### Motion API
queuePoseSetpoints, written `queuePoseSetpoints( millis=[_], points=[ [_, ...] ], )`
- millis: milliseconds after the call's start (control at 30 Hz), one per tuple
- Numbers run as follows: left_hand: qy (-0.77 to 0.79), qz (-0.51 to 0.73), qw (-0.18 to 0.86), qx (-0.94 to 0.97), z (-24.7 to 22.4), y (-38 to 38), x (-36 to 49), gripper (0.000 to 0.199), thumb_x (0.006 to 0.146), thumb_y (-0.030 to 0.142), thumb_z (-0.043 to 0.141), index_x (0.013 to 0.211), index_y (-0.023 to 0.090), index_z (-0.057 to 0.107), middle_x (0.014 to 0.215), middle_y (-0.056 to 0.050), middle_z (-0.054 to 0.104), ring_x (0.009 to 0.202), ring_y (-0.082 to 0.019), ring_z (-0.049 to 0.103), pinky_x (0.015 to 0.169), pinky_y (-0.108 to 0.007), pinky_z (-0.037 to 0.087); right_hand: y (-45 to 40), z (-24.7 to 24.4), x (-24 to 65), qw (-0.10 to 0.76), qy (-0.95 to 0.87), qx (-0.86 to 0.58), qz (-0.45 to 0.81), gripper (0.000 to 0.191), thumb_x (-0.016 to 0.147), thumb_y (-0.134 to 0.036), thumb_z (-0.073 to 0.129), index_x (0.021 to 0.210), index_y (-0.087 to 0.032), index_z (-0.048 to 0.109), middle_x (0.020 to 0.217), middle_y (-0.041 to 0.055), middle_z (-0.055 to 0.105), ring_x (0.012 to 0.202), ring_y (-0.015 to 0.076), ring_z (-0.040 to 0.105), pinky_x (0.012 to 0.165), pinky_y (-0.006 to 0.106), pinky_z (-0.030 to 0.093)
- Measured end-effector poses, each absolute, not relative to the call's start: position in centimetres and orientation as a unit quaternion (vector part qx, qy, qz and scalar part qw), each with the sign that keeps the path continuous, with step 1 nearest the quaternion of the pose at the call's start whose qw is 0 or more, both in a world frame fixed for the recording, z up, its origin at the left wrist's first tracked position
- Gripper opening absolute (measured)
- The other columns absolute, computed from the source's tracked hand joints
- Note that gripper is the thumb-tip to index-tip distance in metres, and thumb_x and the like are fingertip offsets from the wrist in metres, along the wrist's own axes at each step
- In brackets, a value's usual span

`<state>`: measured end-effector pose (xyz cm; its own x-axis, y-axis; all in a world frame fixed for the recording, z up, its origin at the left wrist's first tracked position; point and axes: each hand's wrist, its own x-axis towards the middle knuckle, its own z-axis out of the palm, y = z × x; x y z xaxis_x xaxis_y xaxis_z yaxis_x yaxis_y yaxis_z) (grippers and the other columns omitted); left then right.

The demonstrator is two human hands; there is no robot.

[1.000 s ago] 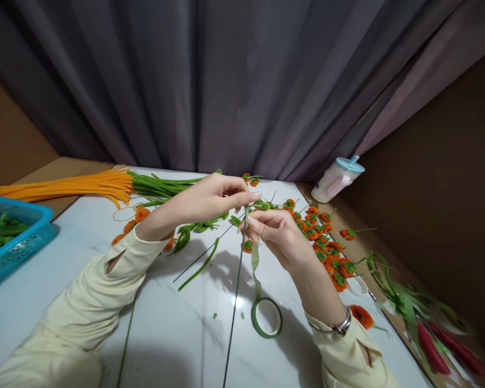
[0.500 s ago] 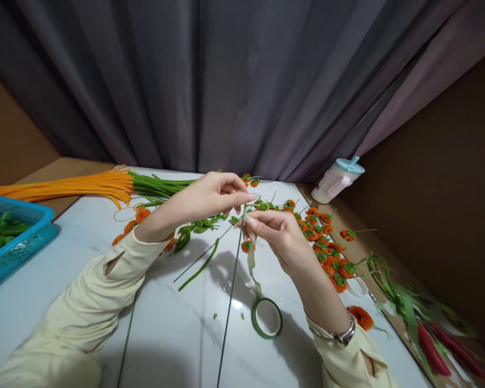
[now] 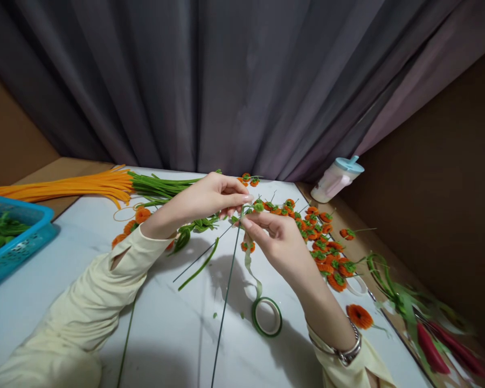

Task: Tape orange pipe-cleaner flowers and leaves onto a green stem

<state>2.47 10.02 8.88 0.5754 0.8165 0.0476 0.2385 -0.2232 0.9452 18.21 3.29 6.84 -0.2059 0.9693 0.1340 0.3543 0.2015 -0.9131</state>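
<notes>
Both hands meet over the middle of the table. My left hand (image 3: 225,195) pinches the top of a thin green stem (image 3: 227,291), next to a small green piece (image 3: 258,206). Just below, my right hand (image 3: 272,234) has thumb and finger closed on pale green tape (image 3: 248,261) at the stem. The tape runs down to a roll (image 3: 267,318) standing on the white table (image 3: 165,328). Beside the stem lie a dark wire (image 3: 194,264) and a fuzzy green strip (image 3: 200,269).
Orange flowers (image 3: 335,261) spread right of my right hand. Orange stems (image 3: 73,186) and green stems (image 3: 157,185) lie back left, near a blue basket (image 3: 44,226). A cup (image 3: 335,180) stands back right; red-handled tools (image 3: 432,347) lie front right.
My left hand has shifted slightly left, and my right hand has turned a little at the stem. The stem's lower end has swung left, and the hanging tape has moved slightly.
</notes>
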Motion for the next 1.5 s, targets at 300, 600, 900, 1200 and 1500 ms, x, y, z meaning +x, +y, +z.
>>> queuePoseSetpoints(
  millis=[300, 600, 900, 1200, 1500],
  points=[
    [0.291, 0.244, 0.548, 0.746, 9.6, 10.6, 1.0, 0.015, 0.082, 0.013, 0.059, 0.093, 0.011, 0.068, 0.070, 0.000, 0.065, 0.062, -0.008, 0.058, 0.057, -0.017, 0.044, 3.1, 6.7, 18.4, 0.405, -0.656, -0.497, 0.399, 0.022, 0.086, -0.027, 0.054, 0.078, -0.013, 0.069, 0.061, -0.0007, 0.054, 0.055, 0.0109, 0.044, 0.052, 0.024, 0.033],
    [0.299, 0.237, 0.482, 0.788, 9.4, 10.9, 0.6, 0.024, 0.078, 0.022, 0.065, 0.100, 0.014, 0.070, 0.077, -0.001, 0.069, 0.068, -0.010, 0.061, 0.061, -0.019, 0.046, 3.0, 6.9, 18.4, 0.406, -0.660, -0.495, 0.393, 0.024, 0.087, -0.026, 0.053, 0.080, -0.012, 0.071, 0.057, -0.0012, 0.053, 0.051, 0.0095, 0.041, 0.050, 0.023, 0.033],
    [0.311, 0.258, 0.415, 0.815, 9.6, 9.8, 1.3, 0.019, 0.077, 0.019, 0.064, 0.094, 0.013, 0.069, 0.078, -0.002, 0.070, 0.069, -0.012, 0.063, 0.059, -0.019, 0.047, 3.0, 7.1, 18.1, 0.399, -0.663, -0.513, 0.372, 0.023, 0.087, -0.023, 0.053, 0.078, -0.011, 0.071, 0.055, -0.0022, 0.054, 0.049, 0.0089, 0.039, 0.050, 0.022, 0.034],
    [0.360, 0.275, 0.483, 0.749, 9.5, 9.4, 1.7, 0.022, 0.073, 0.016, 0.064, 0.095, 0.015, 0.065, 0.067, 0.000, 0.068, 0.060, -0.011, 0.061, 0.051, -0.019, 0.040, 2.8, 7.2, 17.8, 0.410, -0.664, -0.518, 0.352, 0.022, 0.087, -0.020, 0.054, 0.075, -0.012, 0.069, 0.054, -0.0023, 0.054, 0.048, 0.0087, 0.041, 0.045, 0.022, 0.031],
    [0.343, 0.251, 0.519, 0.742, 9.5, 9.9, 1.0, 0.019, 0.076, 0.019, 0.067, 0.095, 0.017, 0.065, 0.066, 0.000, 0.066, 0.057, -0.010, 0.057, 0.047, -0.017, 0.036, 2.6, 7.1, 17.8, 0.409, -0.665, -0.513, 0.357, 0.021, 0.087, -0.021, 0.053, 0.076, -0.012, 0.069, 0.054, -0.0026, 0.054, 0.048, 0.0083, 0.040, 0.045, 0.021, 0.031]
  ],
)
